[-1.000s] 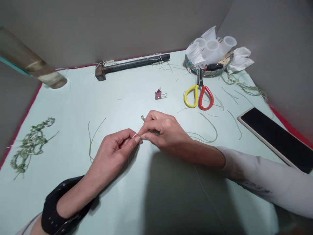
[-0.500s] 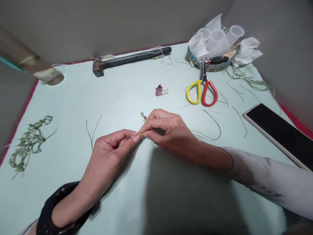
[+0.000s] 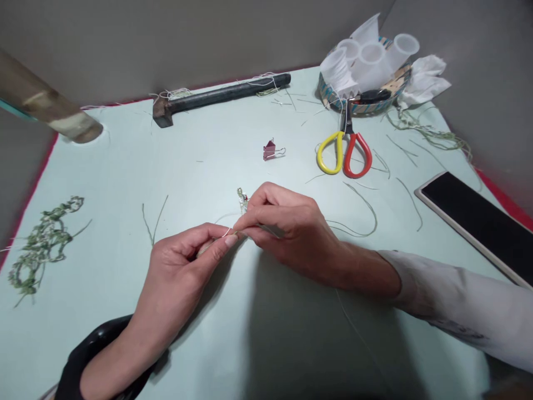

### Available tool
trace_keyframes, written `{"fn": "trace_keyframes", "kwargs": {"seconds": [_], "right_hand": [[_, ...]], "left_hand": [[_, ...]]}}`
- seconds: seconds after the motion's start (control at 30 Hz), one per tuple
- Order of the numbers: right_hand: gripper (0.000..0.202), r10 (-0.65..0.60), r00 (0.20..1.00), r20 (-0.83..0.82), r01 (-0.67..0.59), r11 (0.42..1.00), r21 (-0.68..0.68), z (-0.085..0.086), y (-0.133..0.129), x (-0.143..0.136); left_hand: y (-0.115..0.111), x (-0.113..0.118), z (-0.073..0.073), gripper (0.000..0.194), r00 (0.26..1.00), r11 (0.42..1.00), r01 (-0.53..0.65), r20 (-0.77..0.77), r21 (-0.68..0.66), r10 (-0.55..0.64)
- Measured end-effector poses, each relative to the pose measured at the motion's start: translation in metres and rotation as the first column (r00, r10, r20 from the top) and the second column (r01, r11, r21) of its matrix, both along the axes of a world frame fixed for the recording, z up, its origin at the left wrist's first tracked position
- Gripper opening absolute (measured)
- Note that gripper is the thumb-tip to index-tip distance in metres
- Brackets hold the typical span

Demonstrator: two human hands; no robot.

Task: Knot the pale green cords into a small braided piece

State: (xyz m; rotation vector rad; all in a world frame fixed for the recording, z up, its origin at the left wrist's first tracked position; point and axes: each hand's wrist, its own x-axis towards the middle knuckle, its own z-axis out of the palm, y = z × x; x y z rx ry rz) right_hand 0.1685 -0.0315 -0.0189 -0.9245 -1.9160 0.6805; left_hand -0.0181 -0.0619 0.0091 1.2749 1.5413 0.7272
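Observation:
Above the middle of the table, my left hand [image 3: 191, 261] pinches a thin cord [image 3: 227, 231] between thumb and index finger. My right hand [image 3: 287, 222] is closed on the same cord, its fingertips almost touching the left thumb. White and greenish strands show at the pinch; the knot or crossing there is too small to make out. Just beyond the right fingertips a small knotted green-and-white piece [image 3: 241, 199] with a red spot sticks out, partly hidden by the fingers. From beneath the right wrist a fine pale thread [image 3: 350, 319] trails toward the near edge.
Knotted green cordwork [image 3: 41, 247] lies at left. A hammer [image 3: 225, 94], a maroon binder clip [image 3: 269, 150] and scissors [image 3: 350, 153] lie farther back. A basket [image 3: 358, 108] holds plastic cups. At right are loose green cords [image 3: 437, 136] and a phone [image 3: 478, 216]. A pole [image 3: 79, 125] stands at left.
Both hands keep their pinch on the cord with only slight finger movement. The view has shifted a little, and a pale strand now shows beyond the left index finger.

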Motion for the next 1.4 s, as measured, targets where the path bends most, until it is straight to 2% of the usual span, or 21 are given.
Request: {"fn": "trace_keyframes", "kwargs": {"seconds": [0.13,0.2,0.3,0.4,0.47,0.53,0.6,0.7,0.77,0.83,0.87,0.9,1.0,1.03,1.07,1.17,1.23,1.33,1.4], "right_hand": [[0.013,0.045,0.996,-0.075,-0.048,0.998,-0.037,0.002,-0.002,0.003],[0.012,0.062,0.997,-0.055,-0.065,0.996,-0.063,0.004,-0.004,0.004],[0.012,0.041,0.996,0.078,-0.031,0.992,-0.121,0.008,-0.005,0.006],[0.015,0.028,0.956,0.292,0.013,0.99,-0.138,0.013,-0.005,0.007],[0.018,0.068,0.906,0.417,-0.007,0.989,-0.147,0.017,-0.007,0.01],[0.018,0.147,0.877,0.458,-0.056,0.977,-0.205,0.025,-0.012,0.016],[0.017,0.238,0.876,0.419,-0.11,0.945,-0.309,0.035,-0.02,0.027],[0.022,0.393,0.848,0.355,-0.179,0.844,-0.506,0.054,-0.032,0.048],[0.028,0.561,0.765,0.316,-0.3,0.745,-0.595,0.065,-0.034,0.06],[0.031,0.711,0.634,0.305,-0.395,0.636,-0.663,0.07,-0.032,0.065],[0.03,0.727,0.608,0.319,-0.403,0.629,-0.665,0.07,-0.029,0.064],[0.026,0.703,0.624,0.34,-0.39,0.658,-0.644,0.068,-0.026,0.061],[0.004,0.418,0.816,0.4,-0.209,0.857,-0.47,0.057,-0.015,0.04],[0.012,0.335,0.849,0.409,-0.146,0.892,-0.427,0.052,-0.012,0.032],[0.015,0.31,0.851,0.423,-0.121,0.901,-0.417,0.046,-0.01,0.023],[0.006,0.32,0.862,0.394,-0.099,0.867,-0.488,0.033,-0.005,0.004],[0.004,0.294,0.898,0.327,-0.077,0.837,-0.541,0.029,-0.006,0.0],[0.005,0.228,0.954,0.193,-0.056,0.771,-0.634,0.03,-0.008,0.001],[0.009,0.205,0.973,0.109,-0.072,0.715,-0.696,0.03,-0.01,0.001]], "left_hand": [[-0.003,-0.002,-0.003,0.017,1.0,1.0,-0.028,-0.006,0.001,0.028],[-0.003,-0.002,-0.004,0.018,0.999,0.999,-0.036,-0.009,-0.013,0.036],[-0.003,-0.001,-0.005,0.02,0.999,0.999,-0.035,-0.021,-0.029,0.035],[-0.003,0.0,-0.004,0.021,0.997,0.998,-0.039,-0.063,-0.048,0.036],[-0.004,0.0,-0.002,0.02,0.996,0.998,-0.041,-0.086,-0.052,0.036],[-0.005,-0.001,-0.001,0.019,0.993,0.998,-0.046,-0.11,-0.034,0.042],[-0.006,-0.003,0.001,0.019,0.987,0.998,-0.064,-0.146,-0.02,0.06],[-0.007,-0.004,0.002,0.021,0.976,0.996,-0.085,-0.2,-0.011,0.081],[-0.006,-0.004,0.002,0.02,0.972,0.997,-0.082,-0.222,0.007,0.082],[-0.006,-0.003,0.001,0.019,0.968,0.997,-0.079,-0.238,0.021,0.082],[-0.006,-0.003,0.0,0.019,0.967,0.997,-0.078,-0.242,0.022,0.081],[-0.007,-0.003,0.0,0.019,0.967,0.997,-0.073,-0.243,0.022,0.076],[-0.009,-0.003,-0.001,0.018,0.974,0.998,-0.048,-0.22,0.044,0.056],[-0.009,-0.003,-0.001,0.017,0.975,0.997,-0.039,-0.215,0.067,0.052],[-0.01,-0.003,-0.001,0.016,0.975,0.995,-0.029,-0.217,0.091,0.048],[-0.012,-0.005,-0.003,0.014,0.959,0.981,0.037,-0.284,0.19,0.019],[-0.014,-0.007,-0.005,0.014,0.933,0.96,0.104,-0.359,0.261,-0.003],[-0.018,-0.009,-0.008,0.015,0.866,0.898,0.24,-0.499,0.367,-0.028],[-0.021,-0.01,-0.009,0.016,0.797,0.837,0.347,-0.603,0.423,-0.026]]}}
